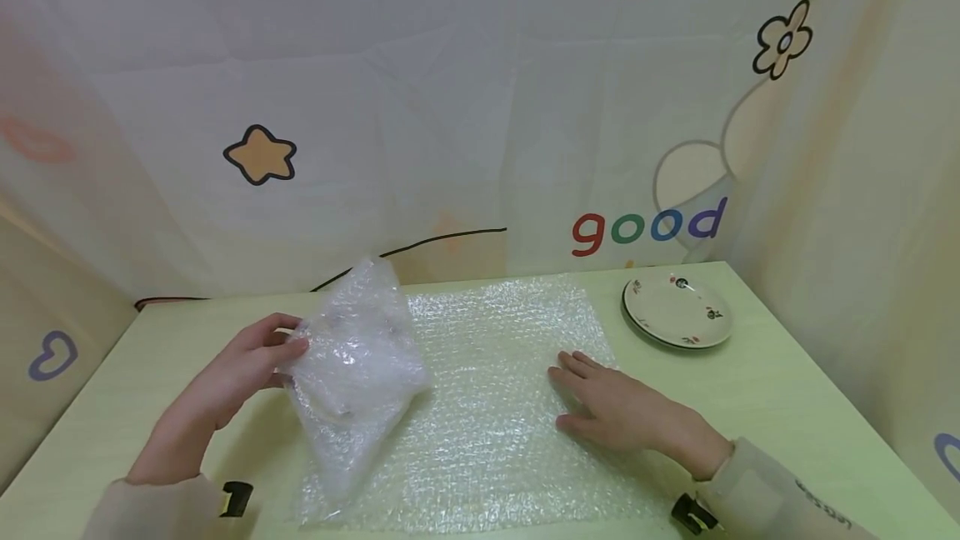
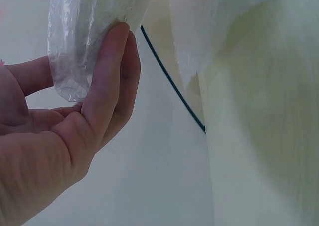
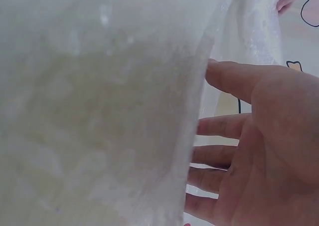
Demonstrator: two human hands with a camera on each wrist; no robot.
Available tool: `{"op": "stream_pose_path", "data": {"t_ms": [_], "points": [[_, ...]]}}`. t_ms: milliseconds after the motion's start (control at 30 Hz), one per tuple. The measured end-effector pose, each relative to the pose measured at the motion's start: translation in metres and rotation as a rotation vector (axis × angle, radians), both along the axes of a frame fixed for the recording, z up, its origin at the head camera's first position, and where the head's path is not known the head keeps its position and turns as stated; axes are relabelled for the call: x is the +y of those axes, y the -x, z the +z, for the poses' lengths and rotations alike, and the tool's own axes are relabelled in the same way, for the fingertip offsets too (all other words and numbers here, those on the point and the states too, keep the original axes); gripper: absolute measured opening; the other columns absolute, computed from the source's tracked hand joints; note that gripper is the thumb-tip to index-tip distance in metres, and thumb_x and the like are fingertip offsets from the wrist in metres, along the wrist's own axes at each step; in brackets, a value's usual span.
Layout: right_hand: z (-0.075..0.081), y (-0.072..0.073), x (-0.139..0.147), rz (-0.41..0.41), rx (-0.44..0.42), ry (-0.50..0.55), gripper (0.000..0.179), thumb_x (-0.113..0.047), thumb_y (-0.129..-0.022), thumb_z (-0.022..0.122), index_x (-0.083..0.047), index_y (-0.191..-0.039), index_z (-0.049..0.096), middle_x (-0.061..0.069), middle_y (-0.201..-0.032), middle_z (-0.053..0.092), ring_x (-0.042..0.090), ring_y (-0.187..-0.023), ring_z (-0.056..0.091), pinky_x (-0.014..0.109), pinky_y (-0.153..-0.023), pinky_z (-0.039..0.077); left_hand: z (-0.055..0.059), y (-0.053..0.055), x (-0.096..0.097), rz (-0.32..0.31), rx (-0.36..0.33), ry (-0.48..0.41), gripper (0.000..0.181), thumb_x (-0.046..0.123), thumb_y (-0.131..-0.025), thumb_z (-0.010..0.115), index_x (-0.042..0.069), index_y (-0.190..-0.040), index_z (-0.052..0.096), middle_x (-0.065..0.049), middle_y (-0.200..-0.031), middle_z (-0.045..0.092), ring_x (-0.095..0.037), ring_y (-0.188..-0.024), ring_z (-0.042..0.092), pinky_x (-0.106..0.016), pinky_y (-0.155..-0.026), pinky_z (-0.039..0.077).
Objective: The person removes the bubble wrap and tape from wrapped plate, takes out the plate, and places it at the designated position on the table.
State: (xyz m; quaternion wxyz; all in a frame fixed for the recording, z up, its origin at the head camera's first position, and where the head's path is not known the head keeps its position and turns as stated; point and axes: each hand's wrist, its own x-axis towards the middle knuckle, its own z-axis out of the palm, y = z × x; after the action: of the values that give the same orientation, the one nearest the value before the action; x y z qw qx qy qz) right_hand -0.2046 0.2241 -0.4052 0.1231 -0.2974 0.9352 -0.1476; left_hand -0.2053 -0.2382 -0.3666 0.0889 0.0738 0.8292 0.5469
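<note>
My left hand (image 1: 251, 361) grips the edge of a bubble-wrapped bundle (image 1: 360, 365), thumb on one side and fingers on the other. The bundle is tilted up above the table, its wrap folded to points at top and bottom. A pale rounded shape like a plate shows faintly through it. Under and beside it lies a flat sheet of clear bubble wrap (image 1: 495, 440). On this sheet's right part my right hand (image 1: 622, 407) lies with fingers extended, palm toward the sheet. In the right wrist view, fingertips (image 3: 217, 127) meet the wrap's blurred edge.
Two stacked white plates (image 1: 675, 311) with small flower prints stand at the table's back right. The pale green table (image 1: 795, 423) backs onto a printed curtain (image 1: 480, 107). Small black tabs (image 1: 237, 498) show near both sleeves.
</note>
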Motion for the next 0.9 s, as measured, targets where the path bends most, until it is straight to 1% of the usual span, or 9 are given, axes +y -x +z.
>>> {"op": "stream_pose_path", "data": {"t_ms": [200,600,767,900], "points": [[0.000,0.000,-0.001,-0.010,-0.002,-0.005,0.066,-0.033,-0.101,0.067,0.000,-0.154,0.044,0.023,-0.163,0.030,0.041,-0.151,0.025,0.057,-0.117,0.028,-0.006,0.004,0.014,-0.030,-0.002,-0.021,0.044,0.014,-0.107,0.053,-0.011,-0.140,0.039,-0.024,-0.125,0.057,-0.023,-0.098,0.066,-0.034,-0.084,0.058],[0.000,0.000,-0.001,-0.018,-0.003,-0.018,0.067,-0.034,-0.101,0.068,0.000,-0.154,0.044,0.022,-0.163,0.031,0.040,-0.151,0.025,0.057,-0.117,0.028,-0.017,0.012,0.037,-0.063,-0.049,-0.045,0.042,0.014,-0.107,0.052,-0.009,-0.140,0.038,-0.020,-0.123,0.057,-0.024,-0.101,0.064,-0.040,-0.089,0.057],[0.001,0.000,-0.001,-0.012,-0.003,-0.016,0.067,-0.034,-0.101,0.067,0.001,-0.153,0.044,0.023,-0.163,0.031,0.041,-0.151,0.026,0.057,-0.117,0.029,-0.021,0.015,0.048,-0.087,-0.048,-0.050,0.044,0.016,-0.108,0.052,-0.009,-0.141,0.036,-0.022,-0.125,0.055,-0.026,-0.103,0.064,-0.044,-0.092,0.056],[0.001,0.000,-0.001,-0.005,0.004,-0.017,0.066,-0.034,-0.102,0.067,0.001,-0.153,0.044,0.024,-0.162,0.030,0.042,-0.151,0.026,0.058,-0.117,0.029,-0.023,0.016,0.055,-0.086,-0.044,-0.037,0.043,0.015,-0.108,0.052,-0.008,-0.140,0.037,-0.022,-0.125,0.055,-0.026,-0.103,0.063,-0.045,-0.093,0.056]]}}
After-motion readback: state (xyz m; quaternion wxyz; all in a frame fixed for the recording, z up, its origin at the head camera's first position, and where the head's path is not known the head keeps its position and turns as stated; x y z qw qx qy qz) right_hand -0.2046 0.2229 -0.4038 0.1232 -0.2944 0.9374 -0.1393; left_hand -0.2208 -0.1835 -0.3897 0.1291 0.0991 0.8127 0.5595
